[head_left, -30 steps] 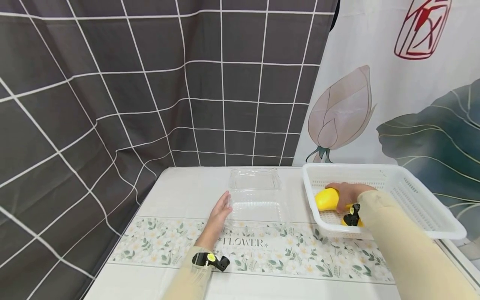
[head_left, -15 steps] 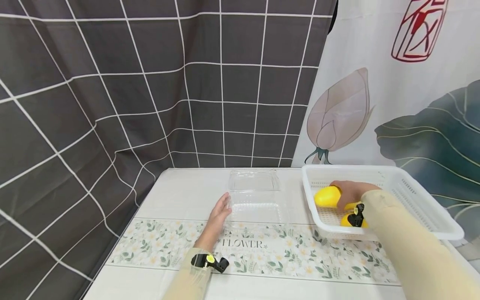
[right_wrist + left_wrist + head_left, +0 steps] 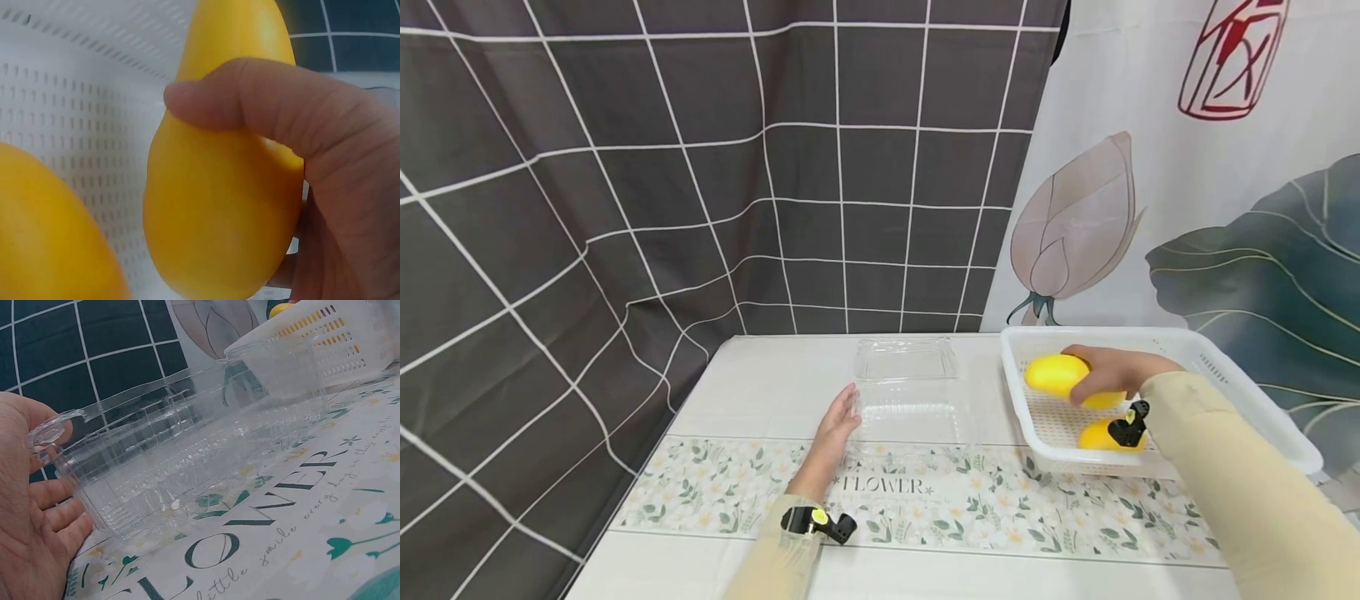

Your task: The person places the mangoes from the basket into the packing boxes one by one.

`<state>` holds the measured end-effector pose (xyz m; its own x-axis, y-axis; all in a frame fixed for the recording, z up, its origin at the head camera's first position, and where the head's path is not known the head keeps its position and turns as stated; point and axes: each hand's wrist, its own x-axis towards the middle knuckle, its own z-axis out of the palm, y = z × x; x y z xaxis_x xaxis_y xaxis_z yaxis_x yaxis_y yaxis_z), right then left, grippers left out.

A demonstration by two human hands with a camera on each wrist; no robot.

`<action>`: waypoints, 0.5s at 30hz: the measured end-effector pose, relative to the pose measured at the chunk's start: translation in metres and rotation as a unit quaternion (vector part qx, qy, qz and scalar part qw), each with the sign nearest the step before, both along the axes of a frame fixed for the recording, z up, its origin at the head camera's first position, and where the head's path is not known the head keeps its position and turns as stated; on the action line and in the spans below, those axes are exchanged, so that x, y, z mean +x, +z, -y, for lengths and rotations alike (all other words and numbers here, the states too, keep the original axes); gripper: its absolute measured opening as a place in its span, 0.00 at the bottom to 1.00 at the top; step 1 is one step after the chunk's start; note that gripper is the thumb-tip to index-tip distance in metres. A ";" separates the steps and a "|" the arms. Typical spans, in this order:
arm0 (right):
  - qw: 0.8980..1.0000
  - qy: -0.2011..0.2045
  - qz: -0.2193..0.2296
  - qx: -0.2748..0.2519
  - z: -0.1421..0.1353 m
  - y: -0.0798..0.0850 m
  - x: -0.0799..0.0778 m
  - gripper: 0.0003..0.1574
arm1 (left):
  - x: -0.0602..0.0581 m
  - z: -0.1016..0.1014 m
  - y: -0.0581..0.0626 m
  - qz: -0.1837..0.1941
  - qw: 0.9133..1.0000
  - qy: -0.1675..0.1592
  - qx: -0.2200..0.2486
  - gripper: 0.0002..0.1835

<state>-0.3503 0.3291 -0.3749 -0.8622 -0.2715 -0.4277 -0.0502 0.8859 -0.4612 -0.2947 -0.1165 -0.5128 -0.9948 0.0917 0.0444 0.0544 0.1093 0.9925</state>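
My right hand (image 3: 1108,372) grips a yellow mango (image 3: 1054,375) over the left part of a white plastic basket (image 3: 1247,400), thumb lying across the fruit. A second yellow mango (image 3: 1108,435) lies in the basket near its front wall; in the right wrist view part of this other mango (image 3: 50,237) shows at lower left. On the table, my left hand (image 3: 837,425) rests with extended fingers against the left side of a clear plastic box (image 3: 913,417), its hinged lid (image 3: 906,360) folded back. Up close, the left fingers (image 3: 59,506) touch the box's end wall below the rim.
The white table (image 3: 760,383) carries a flowered strip with the word FLOWER. Behind it hang a dark grid-patterned curtain (image 3: 880,167) and a white one with a lotus print (image 3: 1075,225). The basket's tall walls surround the right hand.
The right hand has risen a little with the mango, away from the basket's floor, and more of the second mango shows. The left hand and clear box have stayed in place.
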 end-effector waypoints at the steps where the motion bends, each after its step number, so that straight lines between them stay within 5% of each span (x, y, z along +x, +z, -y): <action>1: 1.000 0.008 -0.011 0.001 0.001 0.002 0.001 0.56 | 0.000 0.000 0.000 -0.002 1.000 0.000 0.001 0.30; 10: 0.997 0.045 -0.063 -0.019 0.009 0.015 0.001 0.50 | 0.002 -0.002 0.003 0.006 1.000 0.005 -0.002 0.30; 15: 0.994 0.050 -0.094 -0.012 0.020 0.023 0.001 0.49 | 0.008 -0.001 0.016 0.012 1.000 -0.009 0.015 0.30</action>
